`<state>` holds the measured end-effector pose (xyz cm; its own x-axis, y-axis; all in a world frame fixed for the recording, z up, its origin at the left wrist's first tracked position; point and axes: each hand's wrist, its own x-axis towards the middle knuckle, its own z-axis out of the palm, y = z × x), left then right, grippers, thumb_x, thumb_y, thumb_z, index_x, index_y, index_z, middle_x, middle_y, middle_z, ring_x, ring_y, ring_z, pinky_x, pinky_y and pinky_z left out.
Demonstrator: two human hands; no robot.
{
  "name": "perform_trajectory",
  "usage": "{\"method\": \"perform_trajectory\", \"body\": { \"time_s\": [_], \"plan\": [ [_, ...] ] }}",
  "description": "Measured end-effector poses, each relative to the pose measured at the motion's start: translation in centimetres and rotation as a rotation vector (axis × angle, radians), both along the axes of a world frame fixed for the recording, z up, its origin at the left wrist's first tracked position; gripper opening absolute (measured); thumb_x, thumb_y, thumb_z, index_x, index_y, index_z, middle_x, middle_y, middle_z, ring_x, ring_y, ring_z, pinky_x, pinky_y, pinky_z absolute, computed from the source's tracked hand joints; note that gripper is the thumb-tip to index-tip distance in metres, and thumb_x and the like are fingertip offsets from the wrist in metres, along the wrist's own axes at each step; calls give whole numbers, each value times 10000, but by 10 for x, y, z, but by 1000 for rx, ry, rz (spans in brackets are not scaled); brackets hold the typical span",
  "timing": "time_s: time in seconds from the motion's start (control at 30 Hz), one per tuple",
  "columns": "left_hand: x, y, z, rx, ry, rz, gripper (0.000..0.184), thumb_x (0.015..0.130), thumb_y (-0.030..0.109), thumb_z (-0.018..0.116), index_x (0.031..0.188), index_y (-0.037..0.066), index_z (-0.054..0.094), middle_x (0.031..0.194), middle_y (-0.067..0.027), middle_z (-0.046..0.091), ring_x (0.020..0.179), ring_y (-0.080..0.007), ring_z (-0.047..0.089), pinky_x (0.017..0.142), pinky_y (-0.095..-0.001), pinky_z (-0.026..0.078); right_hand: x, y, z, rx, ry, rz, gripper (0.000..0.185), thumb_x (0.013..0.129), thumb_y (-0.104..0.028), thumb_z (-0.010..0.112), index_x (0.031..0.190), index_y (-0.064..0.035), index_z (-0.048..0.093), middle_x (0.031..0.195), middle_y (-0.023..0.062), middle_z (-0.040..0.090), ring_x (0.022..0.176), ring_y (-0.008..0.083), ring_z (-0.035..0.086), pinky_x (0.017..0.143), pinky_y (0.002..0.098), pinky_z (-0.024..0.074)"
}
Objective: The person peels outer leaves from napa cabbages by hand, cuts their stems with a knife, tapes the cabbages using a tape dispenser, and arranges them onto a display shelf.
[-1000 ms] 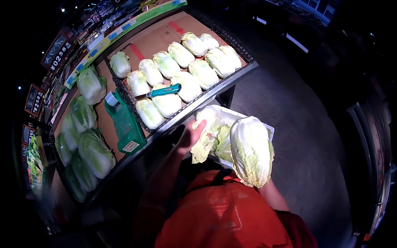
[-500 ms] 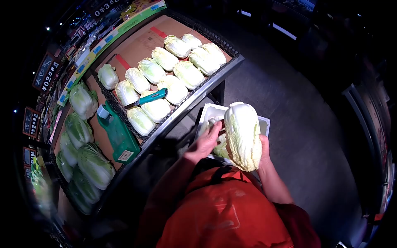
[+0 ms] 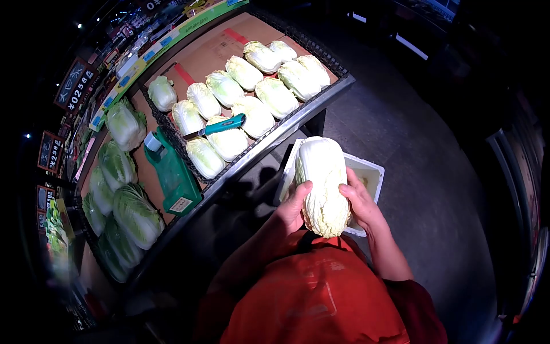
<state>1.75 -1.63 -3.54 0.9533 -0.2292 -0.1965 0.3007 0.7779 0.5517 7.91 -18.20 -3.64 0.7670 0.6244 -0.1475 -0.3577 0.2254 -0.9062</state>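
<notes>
A pale napa cabbage [image 3: 322,186] is held upright in front of my red apron, its white base end away from me. My left hand [image 3: 291,209] grips its left side, thumb on the leaves. My right hand [image 3: 364,203] grips the right side, also with the thumb on top. Below the cabbage sits a white bin [image 3: 373,172], mostly covered by cabbage and hands. On the display stand, a knife with a teal handle [image 3: 229,124] rests across several trimmed cabbages [image 3: 252,116].
The stand's metal edge [image 3: 286,123] runs diagonally to my left. A green plastic jug [image 3: 175,178] stands between the trimmed cabbages and several greener cabbages [image 3: 136,215]. Price signs [image 3: 76,83] line the far left. Dark floor [image 3: 418,189] lies to the right.
My left hand has come onto the cabbage's left side, where before it was apart from it. The cabbage has turned slightly and shifted left in view. My right thumb now shows on its front.
</notes>
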Motion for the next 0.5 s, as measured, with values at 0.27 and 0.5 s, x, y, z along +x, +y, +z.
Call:
{"method": "perform_trajectory", "body": {
  "time_s": [0.27,0.5],
  "plan": [
    [3,2,21,231,-214,350,611,834,134,571,1342,27,250,1212,-142,452,1100,-219,495,932,-370,434,-15,8,50,-562,-949,-329,414,692,-236,755,956,-30,512,889,107,512,782,233,525,690,327,432],
    [0,0,10,444,-201,520,636,782,68,614,1315,43,268,1190,-110,434,1093,-196,456,932,-348,408,-13,9,53,-499,-860,-201,195,766,-123,711,851,-4,582,722,78,554,645,165,540,590,276,440]
  ]
}}
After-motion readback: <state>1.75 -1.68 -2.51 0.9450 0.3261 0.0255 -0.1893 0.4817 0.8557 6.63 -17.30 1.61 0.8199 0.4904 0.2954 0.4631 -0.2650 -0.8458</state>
